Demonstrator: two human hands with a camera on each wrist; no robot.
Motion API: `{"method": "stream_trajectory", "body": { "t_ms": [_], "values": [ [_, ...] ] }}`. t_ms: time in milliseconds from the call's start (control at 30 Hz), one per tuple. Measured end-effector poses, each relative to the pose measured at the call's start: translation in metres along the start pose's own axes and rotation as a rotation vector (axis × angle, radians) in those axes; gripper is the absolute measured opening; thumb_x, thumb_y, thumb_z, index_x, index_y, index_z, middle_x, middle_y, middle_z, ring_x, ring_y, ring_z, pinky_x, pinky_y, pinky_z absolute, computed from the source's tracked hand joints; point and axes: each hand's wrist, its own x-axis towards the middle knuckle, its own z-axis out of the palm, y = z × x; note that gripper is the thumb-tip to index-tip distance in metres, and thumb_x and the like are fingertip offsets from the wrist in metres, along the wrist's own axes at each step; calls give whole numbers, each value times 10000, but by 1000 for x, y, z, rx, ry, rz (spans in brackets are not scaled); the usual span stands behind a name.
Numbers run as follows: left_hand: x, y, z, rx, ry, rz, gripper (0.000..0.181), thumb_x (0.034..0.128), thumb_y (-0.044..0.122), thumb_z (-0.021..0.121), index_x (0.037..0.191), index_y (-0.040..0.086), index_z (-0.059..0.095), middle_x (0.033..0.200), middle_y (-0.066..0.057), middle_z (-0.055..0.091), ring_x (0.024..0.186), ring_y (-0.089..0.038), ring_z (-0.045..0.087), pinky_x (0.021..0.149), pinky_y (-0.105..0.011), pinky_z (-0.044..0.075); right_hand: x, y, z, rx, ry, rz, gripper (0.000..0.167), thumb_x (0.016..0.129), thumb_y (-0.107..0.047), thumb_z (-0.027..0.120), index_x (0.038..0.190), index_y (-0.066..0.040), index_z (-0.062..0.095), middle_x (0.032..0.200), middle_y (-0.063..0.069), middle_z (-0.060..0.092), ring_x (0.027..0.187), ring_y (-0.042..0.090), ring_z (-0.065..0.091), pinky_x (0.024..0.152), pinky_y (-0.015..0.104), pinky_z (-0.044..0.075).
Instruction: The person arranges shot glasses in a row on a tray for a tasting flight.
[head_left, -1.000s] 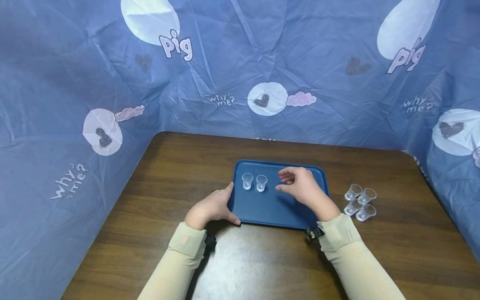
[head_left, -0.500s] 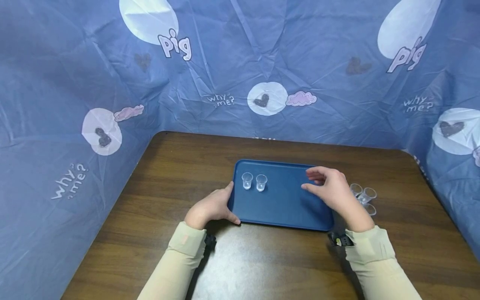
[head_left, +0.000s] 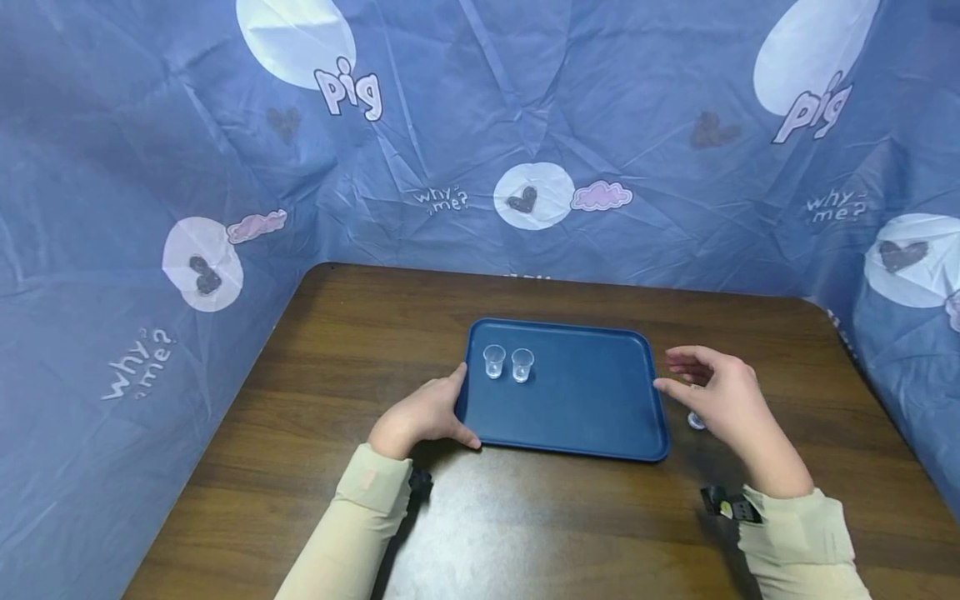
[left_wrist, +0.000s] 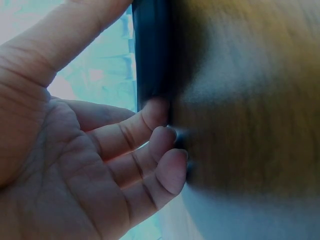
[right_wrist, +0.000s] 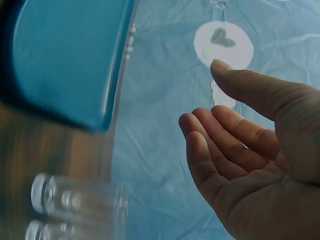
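A blue tray (head_left: 562, 400) lies on the brown table, with two small clear cups, one (head_left: 494, 362) beside the other (head_left: 522, 365), upright near its left end. My left hand (head_left: 423, 414) touches the tray's left edge near the front corner, thumb and fingers spread; the left wrist view shows the fingertips of this hand (left_wrist: 105, 150) by the dark rim. Past the tray's right edge is my right hand (head_left: 727, 400), relaxed and holding nothing. It hides most of the cups there; one cup base (head_left: 697, 421) shows under it. In the right wrist view, two clear cups (right_wrist: 75, 199) stand near the tray.
The wooden table (head_left: 360, 333) reaches out on all sides of the tray. Behind it and at both sides hangs a blue printed cloth (head_left: 420, 125). A dark wrist device (head_left: 731, 506) sits at the right cuff.
My right hand has moved right, from over the tray to beyond its right edge, and now covers most of the group of cups. The left hand and the two cups on the tray have stayed put.
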Motion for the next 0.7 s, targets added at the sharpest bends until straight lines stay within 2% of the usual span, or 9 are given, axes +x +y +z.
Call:
{"method": "stream_trajectory", "body": {
  "t_ms": [133, 400, 700],
  "values": [
    [1, 0, 0, 5, -1, 0, 1279, 674, 358, 976, 1569, -106, 191, 1477, -309, 448, 1340, -394, 462, 1105, -442, 369, -10, 11, -9, -27, 32, 4, 416, 895, -223, 821, 1213, 13, 694, 1112, 195, 710, 959, 341, 688, 728, 96, 469],
    [1, 1, 0, -7, 3, 5, 1277, 673, 344, 979, 1569, -108, 189, 1459, -312, 467, 1319, -381, 486, 1092, -437, 385, -23, 31, -19, -49, 85, 16, 416, 846, -147, 861, 1180, 44, 702, 1057, 207, 725, 888, 250, 704, 687, 83, 475],
    [2, -1, 1, -15, 6, 9, 1277, 672, 342, 979, 1569, -108, 190, 1464, -314, 460, 1321, -376, 486, 1093, -436, 385, -34, 48, -34, -60, 142, 47, 413, 825, -108, 872, 1149, 79, 696, 1043, 246, 718, 814, -16, 657, 660, 73, 481]
  ]
}}
